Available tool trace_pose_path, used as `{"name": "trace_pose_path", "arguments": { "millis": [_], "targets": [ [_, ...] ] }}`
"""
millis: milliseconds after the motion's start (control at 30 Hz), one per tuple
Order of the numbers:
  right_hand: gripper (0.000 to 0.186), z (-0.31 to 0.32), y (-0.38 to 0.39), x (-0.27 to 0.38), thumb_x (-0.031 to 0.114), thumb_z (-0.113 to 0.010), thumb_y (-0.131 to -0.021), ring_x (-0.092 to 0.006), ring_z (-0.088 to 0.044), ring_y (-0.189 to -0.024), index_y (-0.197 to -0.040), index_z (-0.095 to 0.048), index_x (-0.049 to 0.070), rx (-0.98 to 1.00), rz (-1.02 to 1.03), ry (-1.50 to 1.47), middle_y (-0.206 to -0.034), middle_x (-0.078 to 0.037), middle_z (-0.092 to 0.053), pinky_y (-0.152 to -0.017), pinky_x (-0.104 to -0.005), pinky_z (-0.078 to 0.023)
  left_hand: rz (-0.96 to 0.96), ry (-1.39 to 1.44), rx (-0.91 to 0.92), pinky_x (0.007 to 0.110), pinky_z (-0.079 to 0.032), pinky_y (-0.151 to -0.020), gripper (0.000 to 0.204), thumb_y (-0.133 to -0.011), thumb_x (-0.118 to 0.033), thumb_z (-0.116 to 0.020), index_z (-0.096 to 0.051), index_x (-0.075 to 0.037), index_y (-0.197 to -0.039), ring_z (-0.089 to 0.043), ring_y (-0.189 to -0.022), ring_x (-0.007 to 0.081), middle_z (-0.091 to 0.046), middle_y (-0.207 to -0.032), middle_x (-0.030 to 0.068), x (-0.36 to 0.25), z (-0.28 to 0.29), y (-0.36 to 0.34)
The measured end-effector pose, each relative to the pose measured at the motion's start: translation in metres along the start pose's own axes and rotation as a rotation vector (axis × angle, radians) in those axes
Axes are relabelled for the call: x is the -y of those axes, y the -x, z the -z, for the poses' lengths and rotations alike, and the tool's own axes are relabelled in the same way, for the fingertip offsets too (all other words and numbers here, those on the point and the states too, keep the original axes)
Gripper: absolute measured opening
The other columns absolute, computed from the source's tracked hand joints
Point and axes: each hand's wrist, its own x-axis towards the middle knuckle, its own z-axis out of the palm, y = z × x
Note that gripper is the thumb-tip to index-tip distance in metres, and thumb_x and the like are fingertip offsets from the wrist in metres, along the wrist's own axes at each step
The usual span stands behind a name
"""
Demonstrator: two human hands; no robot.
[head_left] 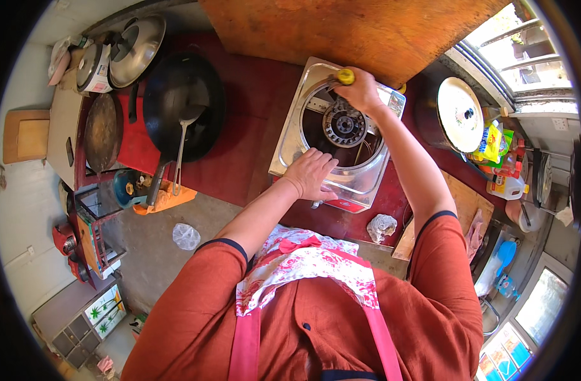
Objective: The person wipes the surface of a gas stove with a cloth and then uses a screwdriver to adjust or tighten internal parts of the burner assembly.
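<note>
A single-burner gas stove (354, 183) with a shiny steel top stands on the dark red table in front of me. Its round black burner head (345, 125) sits in the middle of a wide circular recess. My right hand (361, 91) reaches over the far edge of that recess, fingers closed around a scrubber with a round yellow end (346, 77); its greyish lower part is mostly hidden by the hand. Nearer to me, my left hand (311, 174) lies on the recess's near left rim, fingers stretched out and holding nothing.
Left of the stove is a black wok (176, 95) with a metal spatula (184, 136) in it. A large lidded pot (459, 114) stands to the right, beside bottles and packets. Crumpled plastic (382, 228) lies near the table's front edge. A wooden board (347, 32) rises behind.
</note>
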Motion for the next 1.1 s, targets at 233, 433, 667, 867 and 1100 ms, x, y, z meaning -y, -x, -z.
{"name": "trace_pose_path", "arguments": {
  "millis": [233,433,667,867,1100],
  "targets": [
    [0.02,-0.012,0.04,0.009,0.017,-0.074,-0.076,-0.0127,-0.06,-0.072,-0.088,-0.068,0.002,-0.193,-0.317,-0.596,-0.08,-0.003,-0.067,-0.069,-0.0305,-0.051,0.0,0.002,0.001,0.041,-0.038,-0.102,0.087,-0.067,-0.064,-0.071,-0.056,-0.001,-0.124,-0.054,-0.108,0.0317,-0.058,-0.119,0.0171,0.002,0.0,0.001],
    [0.026,-0.128,0.037,0.079,0.017,-0.075,-0.073,-0.0157,-0.062,-0.072,-0.092,-0.068,0.001,-0.024,-0.231,-0.682,-0.079,-0.007,-0.068,-0.072,-0.0324,-0.052,-0.053,-0.042,-0.004,0.044,-0.032,-0.109,0.086,-0.071,-0.068,-0.063,-0.055,-0.004,-0.128,-0.051,-0.121,0.0327,-0.057,-0.128,0.0177,0.001,-0.003,-0.003],
    [0.029,-0.032,0.08,0.065,0.014,-0.078,-0.071,-0.0136,-0.062,-0.069,-0.096,-0.068,0.004,-0.161,-0.247,-0.391,-0.078,-0.005,-0.068,-0.068,-0.0327,-0.053,0.013,0.004,0.016,0.043,-0.038,-0.101,0.086,-0.064,-0.064,-0.071,-0.057,-0.002,-0.122,-0.054,-0.107,0.0315,-0.058,-0.116,0.0165,-0.001,0.006,-0.001],
    [0.027,0.097,0.095,-0.035,0.018,-0.076,-0.07,-0.0382,-0.065,-0.079,-0.089,-0.069,0.001,-0.055,0.023,0.401,-0.084,-0.021,-0.067,-0.075,-0.0433,-0.052,-0.035,0.024,-0.107,0.04,-0.04,-0.098,0.084,-0.065,-0.062,-0.072,-0.06,-0.002,-0.122,-0.056,-0.102,0.0297,-0.06,-0.114,0.0156,0.001,-0.002,0.002],
    [0.021,0.047,0.146,-0.046,0.016,-0.077,-0.061,-0.0315,-0.06,-0.092,-0.078,-0.069,0.009,0.072,0.14,0.666,-0.088,-0.01,-0.064,-0.082,-0.0413,-0.051,-0.021,-0.05,-0.089,0.039,-0.035,-0.104,0.086,-0.069,-0.069,-0.066,-0.06,-0.004,-0.124,-0.054,-0.11,0.0275,-0.059,-0.117,0.014,0.007,-0.012,0.006]
  ]
}}
